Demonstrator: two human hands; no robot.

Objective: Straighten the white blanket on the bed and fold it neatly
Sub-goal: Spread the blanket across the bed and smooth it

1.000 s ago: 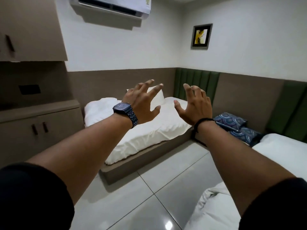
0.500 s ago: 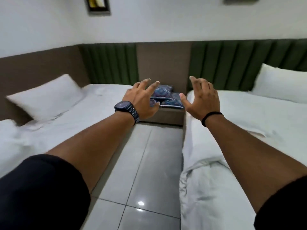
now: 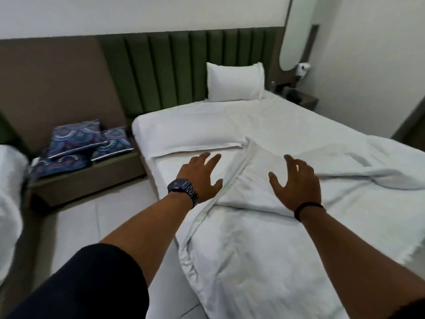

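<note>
A rumpled white blanket (image 3: 253,245) lies across the near half of the bed (image 3: 207,120), with one corner folded back toward the middle and its left edge hanging over the bedside. My left hand (image 3: 201,174), with a dark watch on the wrist, hovers over the folded corner's left edge, fingers spread and holding nothing. Over the folded corner itself is my right hand (image 3: 295,184), wearing a black wristband, also spread and empty. A white pillow (image 3: 234,82) leans against the green headboard.
A low brown side table (image 3: 92,176) with blue patterned cushions (image 3: 78,139) stands left of the bed. Another white bed's edge (image 3: 9,199) shows at far left, with tiled floor (image 3: 96,222) between. A nightstand (image 3: 305,100) sits at the back right corner.
My view has swung right from the left bed to the right bed. Both open hands have come down from mid-air to just above the blanket's folded corner.
</note>
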